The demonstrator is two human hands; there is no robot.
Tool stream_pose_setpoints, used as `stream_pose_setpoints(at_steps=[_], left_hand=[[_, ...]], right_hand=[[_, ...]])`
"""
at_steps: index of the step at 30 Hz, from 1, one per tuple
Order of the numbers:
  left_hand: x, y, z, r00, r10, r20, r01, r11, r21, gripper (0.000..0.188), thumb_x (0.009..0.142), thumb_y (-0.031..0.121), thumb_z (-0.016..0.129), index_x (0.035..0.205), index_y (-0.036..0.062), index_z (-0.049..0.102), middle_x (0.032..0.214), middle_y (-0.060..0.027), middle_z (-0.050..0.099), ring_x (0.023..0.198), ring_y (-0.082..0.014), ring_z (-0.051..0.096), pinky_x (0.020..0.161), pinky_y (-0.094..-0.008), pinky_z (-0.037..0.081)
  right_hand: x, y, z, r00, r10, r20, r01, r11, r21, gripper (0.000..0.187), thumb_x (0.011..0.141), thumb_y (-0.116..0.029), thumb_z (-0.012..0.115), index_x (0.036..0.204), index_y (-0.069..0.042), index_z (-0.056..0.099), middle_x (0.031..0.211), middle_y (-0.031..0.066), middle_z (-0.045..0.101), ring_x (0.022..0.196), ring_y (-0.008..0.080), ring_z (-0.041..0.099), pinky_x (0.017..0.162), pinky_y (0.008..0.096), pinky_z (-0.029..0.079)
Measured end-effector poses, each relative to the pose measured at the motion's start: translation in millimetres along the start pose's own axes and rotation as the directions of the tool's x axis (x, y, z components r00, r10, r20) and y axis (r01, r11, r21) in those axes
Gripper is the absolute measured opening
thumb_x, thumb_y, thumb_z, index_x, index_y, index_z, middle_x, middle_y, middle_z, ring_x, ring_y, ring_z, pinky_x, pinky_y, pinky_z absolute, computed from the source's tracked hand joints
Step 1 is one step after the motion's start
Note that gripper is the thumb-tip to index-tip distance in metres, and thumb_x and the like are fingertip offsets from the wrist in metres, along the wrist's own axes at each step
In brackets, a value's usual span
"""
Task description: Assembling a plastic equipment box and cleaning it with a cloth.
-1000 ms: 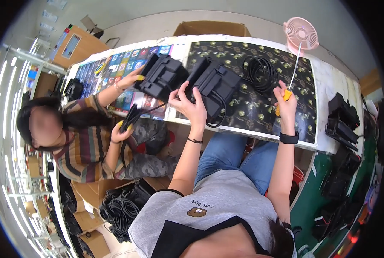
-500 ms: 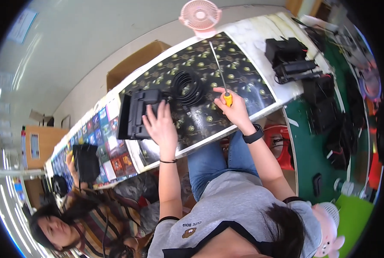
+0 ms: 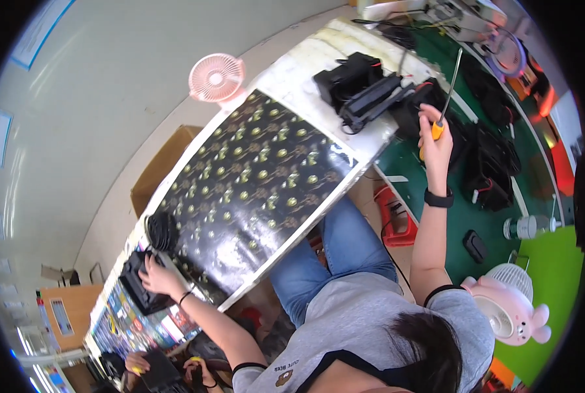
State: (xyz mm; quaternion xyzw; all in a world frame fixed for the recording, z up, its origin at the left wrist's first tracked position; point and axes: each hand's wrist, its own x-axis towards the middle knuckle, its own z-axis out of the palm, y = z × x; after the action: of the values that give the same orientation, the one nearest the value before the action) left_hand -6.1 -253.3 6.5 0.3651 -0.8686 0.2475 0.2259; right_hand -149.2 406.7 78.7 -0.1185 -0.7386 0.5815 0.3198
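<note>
My right hand (image 3: pixel 436 144) is closed around the yellow handle of a screwdriver (image 3: pixel 454 82), its long metal shaft pointing up and away. This hand is raised at the right, beside black box-shaped units (image 3: pixel 415 108) at the table's end. At the far left, my left hand (image 3: pixel 161 278) rests on a black box-shaped device (image 3: pixel 135 281), fingers spread on it rather than wrapped round. A coil of black cable (image 3: pixel 161 230) lies just beyond the device. Under the left hand, part of the device is hidden.
A dark patterned mat (image 3: pixel 246 177) covers the middle of the white table. A pink fan (image 3: pixel 217 77) stands at its far edge. To the right is a green surface (image 3: pixel 439 245) with several black units and a bottle (image 3: pixel 528 227). Another person's hand (image 3: pixel 137 361) shows at lower left.
The black device and cable coil have moved left off the mat's middle with my left hand. My right hand has carried the screwdriver right, toward the black units. The view has turned.
</note>
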Motion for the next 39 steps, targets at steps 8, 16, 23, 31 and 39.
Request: stream_pose_setpoints(at_steps=[8, 16, 23, 31, 39], left_hand=[[-15, 77, -46, 0.950, 0.236, -0.205, -0.311, 0.646, -0.697, 0.032, 0.090, 0.001, 0.059, 0.119, 0.0115, 0.069, 0.122, -0.0076, 0.067, 0.122, -0.0327, 0.057, 0.104, -0.0541, 0.044], [-133, 201, -145, 0.675, 0.731, -0.099, -0.419, 0.269, -0.867, 0.042, 0.086, 0.016, 0.065, 0.129, 0.0160, 0.063, 0.143, -0.0088, 0.054, 0.140, -0.0355, 0.041, 0.117, -0.0551, 0.025], [-129, 201, -146, 0.698, 0.712, -0.076, -0.381, 0.279, -0.882, 0.044, 0.087, 0.021, 0.066, 0.131, 0.0164, 0.063, 0.145, -0.0059, 0.052, 0.140, -0.0321, 0.041, 0.118, -0.0510, 0.024], [-132, 200, -145, 0.718, 0.689, -0.098, -0.371, 0.259, -0.892, 0.045, 0.088, 0.022, 0.065, 0.132, 0.0173, 0.063, 0.145, -0.0062, 0.053, 0.141, -0.0312, 0.040, 0.119, -0.0508, 0.024], [-133, 199, -144, 0.710, 0.697, -0.102, -0.394, 0.273, -0.878, 0.045, 0.090, 0.025, 0.065, 0.134, 0.0180, 0.060, 0.145, -0.0049, 0.052, 0.141, -0.0301, 0.040, 0.119, -0.0520, 0.024]], right_hand=[[165, 24, -100, 0.992, -0.120, -0.034, 0.016, 0.392, -0.920, 0.036, 0.096, -0.050, 0.057, 0.121, -0.025, 0.066, 0.104, 0.0187, 0.072, 0.101, 0.0414, 0.068, 0.082, 0.0516, 0.055], [290, 179, -224, 0.977, 0.185, 0.101, 0.112, -0.046, -0.993, 0.035, 0.092, -0.030, 0.057, 0.124, -0.022, 0.068, 0.152, 0.0231, 0.042, 0.122, 0.0450, 0.057, 0.108, 0.0561, 0.044], [288, 200, -239, 0.957, 0.291, 0.000, -0.002, 0.006, -1.000, 0.042, 0.092, -0.038, 0.065, 0.128, -0.018, 0.064, 0.125, 0.0199, 0.065, 0.114, 0.0400, 0.065, 0.095, 0.0510, 0.055], [270, 108, -199, 0.988, 0.036, 0.152, 0.145, 0.155, -0.977, 0.015, 0.088, -0.033, 0.071, 0.100, -0.024, 0.074, 0.098, 0.0162, 0.074, 0.093, 0.0354, 0.072, 0.081, 0.0469, 0.057], [288, 24, -178, 0.919, 0.219, 0.327, 0.003, 0.826, -0.563, 0.026, 0.090, -0.017, 0.071, 0.114, -0.017, 0.077, 0.066, -0.0075, 0.053, 0.049, 0.0036, 0.039, 0.046, 0.0229, 0.033]])
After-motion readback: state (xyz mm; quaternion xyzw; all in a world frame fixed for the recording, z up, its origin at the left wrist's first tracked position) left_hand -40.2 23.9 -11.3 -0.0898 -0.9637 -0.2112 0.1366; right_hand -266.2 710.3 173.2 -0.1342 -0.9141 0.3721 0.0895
